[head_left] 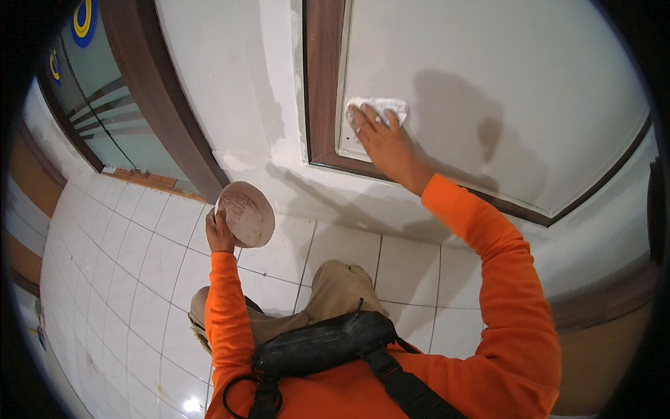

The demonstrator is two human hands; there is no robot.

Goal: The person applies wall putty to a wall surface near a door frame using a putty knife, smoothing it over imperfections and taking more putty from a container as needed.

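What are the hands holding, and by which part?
Left hand: round pinkish-brown bowl, by its left rim. Right hand: white cloth-like pad under its fingers; whether gripped, unclear.

Head-worn fisheye, looking down, near

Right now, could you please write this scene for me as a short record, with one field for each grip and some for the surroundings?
Left grip: holds a round dish by its left edge
Dish inside: pale brown, with streaky marks
Right grip: fingers over a white pad, against a pale panel
Pad position: near the panel's lower left corner, inside the brown frame
Clothing: orange sleeves, khaki trousers
Worn in front: black pouch
Floor: pale tiles
Upper left: glass pane
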